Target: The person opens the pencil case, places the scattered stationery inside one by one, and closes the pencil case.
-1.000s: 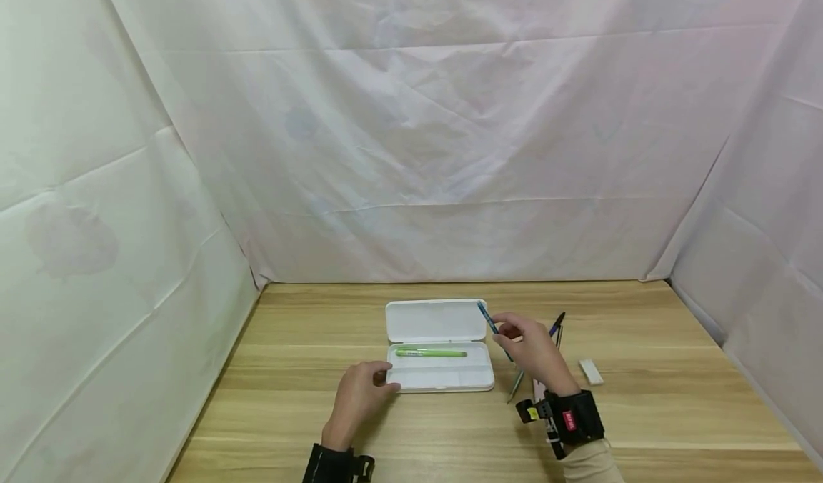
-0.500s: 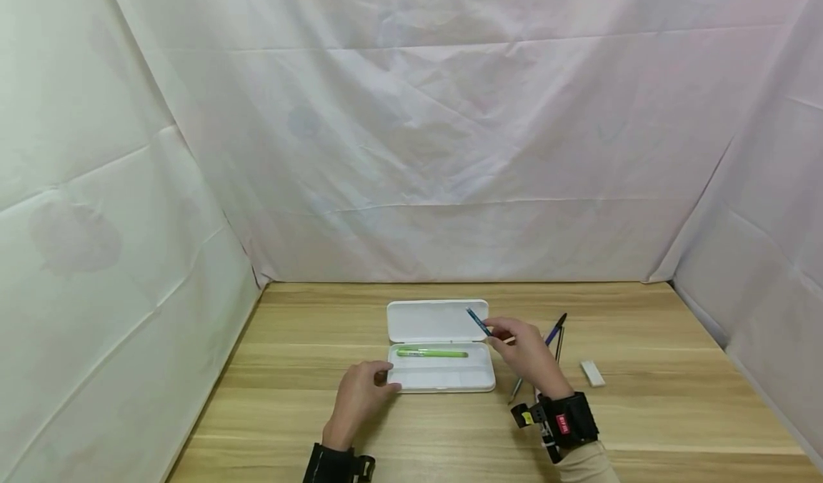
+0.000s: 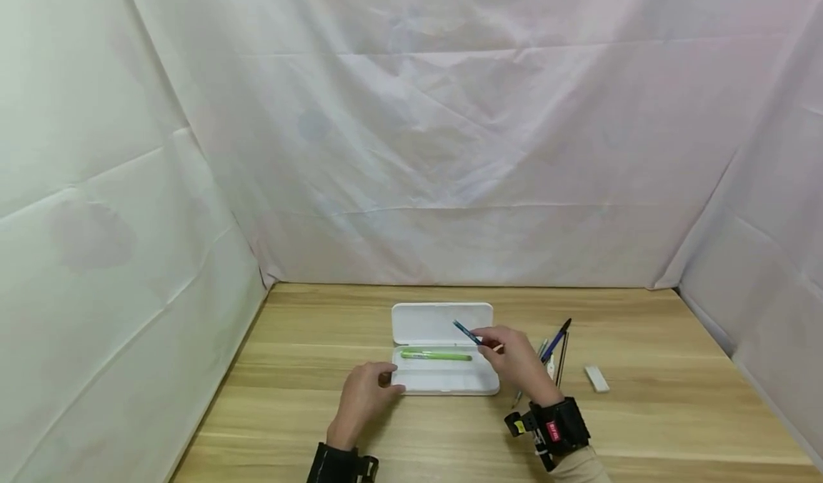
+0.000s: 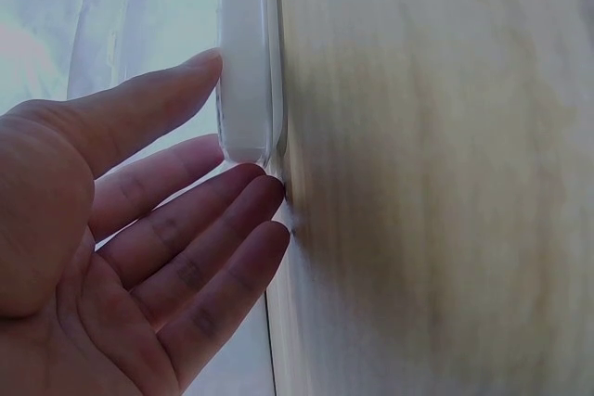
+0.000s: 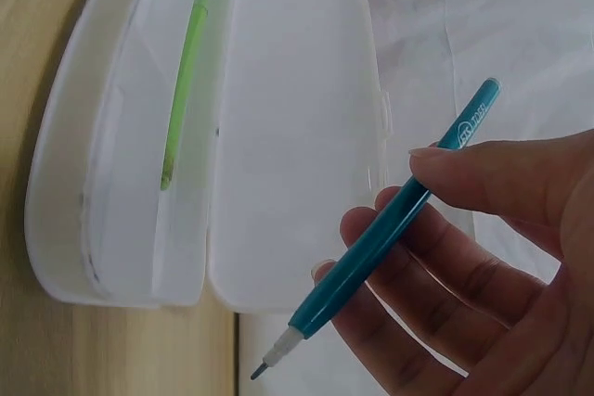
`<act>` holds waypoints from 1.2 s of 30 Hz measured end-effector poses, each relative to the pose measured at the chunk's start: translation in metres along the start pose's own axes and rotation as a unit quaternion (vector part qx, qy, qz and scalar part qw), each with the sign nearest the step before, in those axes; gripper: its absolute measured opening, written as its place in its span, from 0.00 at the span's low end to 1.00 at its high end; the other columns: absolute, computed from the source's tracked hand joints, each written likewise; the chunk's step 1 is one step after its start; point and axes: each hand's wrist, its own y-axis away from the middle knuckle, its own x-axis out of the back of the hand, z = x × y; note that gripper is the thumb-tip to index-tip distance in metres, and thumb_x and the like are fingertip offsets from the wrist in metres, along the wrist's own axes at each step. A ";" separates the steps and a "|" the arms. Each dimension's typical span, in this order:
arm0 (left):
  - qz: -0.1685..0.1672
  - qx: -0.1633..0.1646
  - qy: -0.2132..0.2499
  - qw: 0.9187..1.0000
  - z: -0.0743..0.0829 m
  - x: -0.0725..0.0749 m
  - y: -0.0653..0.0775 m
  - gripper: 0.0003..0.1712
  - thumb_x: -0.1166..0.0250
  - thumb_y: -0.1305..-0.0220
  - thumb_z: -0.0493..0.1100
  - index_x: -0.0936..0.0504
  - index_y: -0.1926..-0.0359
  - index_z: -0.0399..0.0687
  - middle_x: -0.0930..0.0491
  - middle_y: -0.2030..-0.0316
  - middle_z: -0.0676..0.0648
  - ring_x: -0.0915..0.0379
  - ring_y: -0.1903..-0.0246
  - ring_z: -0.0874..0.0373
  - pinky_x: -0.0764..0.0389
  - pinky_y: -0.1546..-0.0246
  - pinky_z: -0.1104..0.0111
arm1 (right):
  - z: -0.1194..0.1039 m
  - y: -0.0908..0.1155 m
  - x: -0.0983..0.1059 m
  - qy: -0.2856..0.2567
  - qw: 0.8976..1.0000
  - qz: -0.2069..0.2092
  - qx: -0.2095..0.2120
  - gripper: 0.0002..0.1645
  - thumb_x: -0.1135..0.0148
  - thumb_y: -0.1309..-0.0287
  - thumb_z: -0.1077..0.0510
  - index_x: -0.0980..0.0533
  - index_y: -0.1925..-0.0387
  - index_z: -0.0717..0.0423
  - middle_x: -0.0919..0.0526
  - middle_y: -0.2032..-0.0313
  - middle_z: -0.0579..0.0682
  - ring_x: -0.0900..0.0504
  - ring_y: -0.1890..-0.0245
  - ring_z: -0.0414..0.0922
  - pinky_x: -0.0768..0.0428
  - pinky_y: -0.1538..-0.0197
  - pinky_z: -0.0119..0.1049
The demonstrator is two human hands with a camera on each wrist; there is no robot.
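Note:
An open white pencil case (image 3: 445,382) lies on the table, its lid (image 3: 424,322) folded back, with a green pen (image 3: 437,356) along its rear compartment. My left hand (image 3: 363,401) holds the case's left end, the thumb near the front corner; the left wrist view shows thumb and fingertips against its wall (image 4: 246,53). Over the case's right side, my right hand (image 3: 514,361) pinches a teal pen (image 5: 371,243) between thumb and fingers. In the right wrist view the pen slants, its dark point at the lower left.
Right of the case, partly behind my right hand, lie a dark blue pen (image 3: 556,340), a thin dark stick (image 3: 562,360) and other slim items. A white eraser (image 3: 596,379) lies farther right. White cloth (image 3: 411,147) hangs behind the wooden table (image 3: 308,326).
My right hand has moved left with the teal pen, bringing it from the case's right edge to over the case. The left hand stays at the case's left end.

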 end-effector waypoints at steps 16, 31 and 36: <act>0.010 -0.019 0.006 1.000 0.000 -0.007 -0.003 0.20 0.23 0.50 0.41 0.13 0.55 0.40 0.13 0.63 0.44 0.18 0.62 0.53 0.19 0.60 0.57 | -0.006 -0.010 -0.009 0.020 1.000 -0.015 0.010 0.18 0.33 0.42 0.67 0.16 0.50 0.52 0.18 0.66 0.42 0.20 0.67 0.36 0.20 0.63 0.30; 0.007 -0.020 0.004 1.000 0.003 -0.011 -0.009 0.20 0.23 0.51 0.41 0.13 0.55 0.41 0.14 0.63 0.46 0.20 0.63 0.55 0.20 0.61 0.59 | -0.021 -0.039 -0.018 0.100 0.991 -0.069 0.063 0.14 0.34 0.43 0.68 0.14 0.57 0.54 0.22 0.72 0.40 0.31 0.73 0.35 0.29 0.69 0.30; 0.011 -0.023 0.000 1.000 0.003 -0.012 -0.010 0.20 0.23 0.51 0.41 0.13 0.55 0.40 0.14 0.65 0.46 0.21 0.65 0.56 0.21 0.63 0.60 | -0.028 -0.047 -0.018 0.121 0.987 -0.072 0.081 0.13 0.33 0.44 0.68 0.13 0.58 0.52 0.25 0.74 0.39 0.34 0.76 0.36 0.32 0.72 0.29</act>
